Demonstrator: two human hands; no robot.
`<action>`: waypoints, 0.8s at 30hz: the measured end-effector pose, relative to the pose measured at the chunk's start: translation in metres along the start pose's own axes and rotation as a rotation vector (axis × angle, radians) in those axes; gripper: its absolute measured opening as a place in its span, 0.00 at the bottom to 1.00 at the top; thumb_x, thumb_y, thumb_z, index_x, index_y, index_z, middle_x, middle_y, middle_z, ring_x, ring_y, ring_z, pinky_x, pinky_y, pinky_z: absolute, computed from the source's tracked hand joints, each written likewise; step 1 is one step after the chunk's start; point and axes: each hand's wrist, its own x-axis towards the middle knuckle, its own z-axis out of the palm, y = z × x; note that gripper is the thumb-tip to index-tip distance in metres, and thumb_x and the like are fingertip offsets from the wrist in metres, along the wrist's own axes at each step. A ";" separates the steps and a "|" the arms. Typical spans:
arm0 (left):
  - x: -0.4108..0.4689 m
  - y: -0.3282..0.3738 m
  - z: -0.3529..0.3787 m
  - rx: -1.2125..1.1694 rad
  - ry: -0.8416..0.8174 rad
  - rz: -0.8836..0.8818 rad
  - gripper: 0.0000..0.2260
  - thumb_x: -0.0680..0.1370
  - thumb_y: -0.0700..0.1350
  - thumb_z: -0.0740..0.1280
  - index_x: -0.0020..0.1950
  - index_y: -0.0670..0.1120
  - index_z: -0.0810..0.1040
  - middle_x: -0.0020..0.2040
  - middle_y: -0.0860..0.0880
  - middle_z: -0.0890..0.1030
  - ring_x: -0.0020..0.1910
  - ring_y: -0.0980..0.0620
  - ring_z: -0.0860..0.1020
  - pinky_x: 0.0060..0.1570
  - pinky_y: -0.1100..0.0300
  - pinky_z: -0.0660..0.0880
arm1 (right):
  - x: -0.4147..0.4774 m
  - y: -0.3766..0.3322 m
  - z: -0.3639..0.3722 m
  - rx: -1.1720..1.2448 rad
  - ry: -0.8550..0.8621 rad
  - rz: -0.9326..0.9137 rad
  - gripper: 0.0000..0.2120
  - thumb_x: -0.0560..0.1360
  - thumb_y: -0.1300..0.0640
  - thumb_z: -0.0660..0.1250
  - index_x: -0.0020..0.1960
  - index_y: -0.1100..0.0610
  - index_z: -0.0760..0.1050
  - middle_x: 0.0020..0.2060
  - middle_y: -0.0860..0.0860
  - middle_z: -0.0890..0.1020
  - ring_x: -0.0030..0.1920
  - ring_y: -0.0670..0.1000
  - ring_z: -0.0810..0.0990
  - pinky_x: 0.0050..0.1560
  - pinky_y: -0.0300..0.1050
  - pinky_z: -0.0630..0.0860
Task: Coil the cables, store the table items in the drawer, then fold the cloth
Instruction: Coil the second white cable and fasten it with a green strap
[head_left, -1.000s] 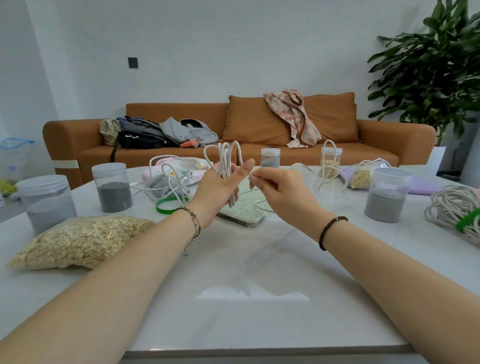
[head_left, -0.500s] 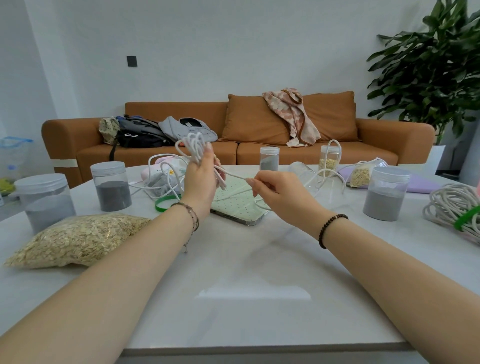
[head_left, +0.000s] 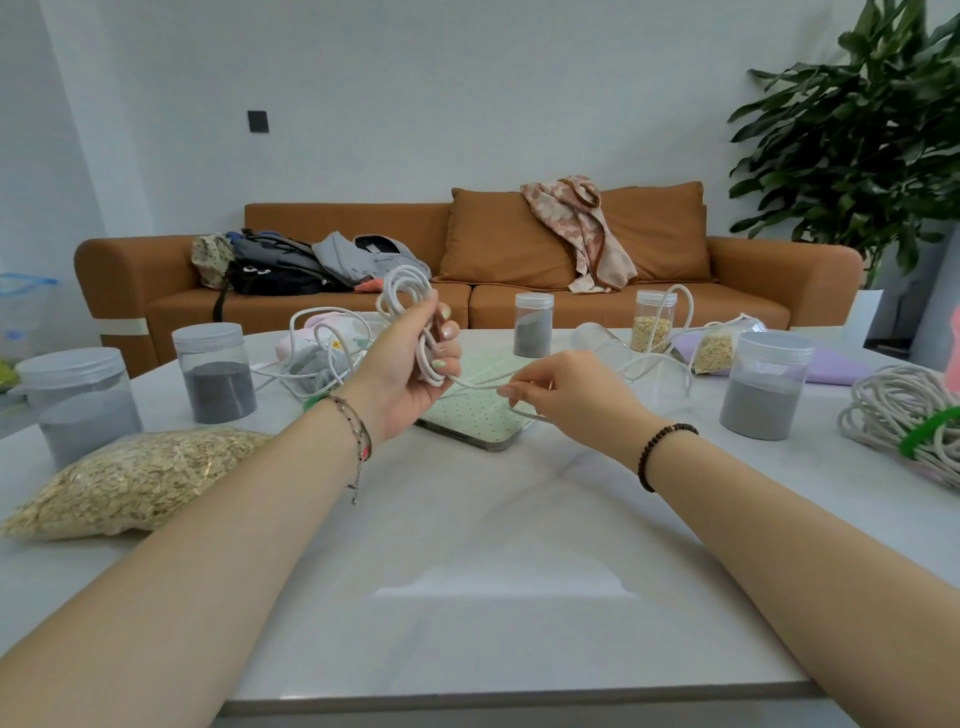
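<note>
Left hand (head_left: 402, 379) is gripping the looped part of the cable (head_left: 402, 293), fingers curled round the loops, holding it up over the table (head_left: 493, 545). Right hand (head_left: 571, 395) is pinching the loose strand nearby, so the cable is running between both hands above the green pad (head_left: 478, 415). Oat bag (head_left: 130, 478) is lying on the left, rope bundle (head_left: 904, 410) on the right.

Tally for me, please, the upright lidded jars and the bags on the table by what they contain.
Jars of grey powder: 4
Jars of oats: 1
Bags of oats: 2
Total: 7
</note>
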 end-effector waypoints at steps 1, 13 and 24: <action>0.000 -0.001 0.001 0.026 0.021 -0.017 0.13 0.84 0.50 0.62 0.41 0.46 0.73 0.34 0.50 0.73 0.29 0.57 0.73 0.27 0.68 0.71 | 0.000 0.001 -0.002 -0.026 0.033 0.011 0.14 0.78 0.43 0.68 0.40 0.49 0.83 0.23 0.43 0.72 0.26 0.44 0.69 0.32 0.41 0.66; -0.004 -0.024 0.004 0.300 0.075 -0.131 0.09 0.84 0.45 0.63 0.51 0.39 0.75 0.43 0.44 0.85 0.52 0.40 0.85 0.54 0.46 0.81 | 0.000 -0.002 -0.008 -0.087 0.259 -0.168 0.10 0.78 0.47 0.69 0.46 0.50 0.86 0.34 0.41 0.79 0.36 0.44 0.74 0.36 0.41 0.70; -0.002 -0.032 0.000 0.609 0.057 -0.067 0.12 0.84 0.50 0.62 0.48 0.43 0.75 0.38 0.47 0.80 0.33 0.51 0.82 0.33 0.59 0.79 | -0.002 -0.008 -0.002 -0.165 0.117 -0.374 0.10 0.77 0.45 0.70 0.47 0.50 0.86 0.31 0.39 0.71 0.33 0.43 0.71 0.35 0.46 0.72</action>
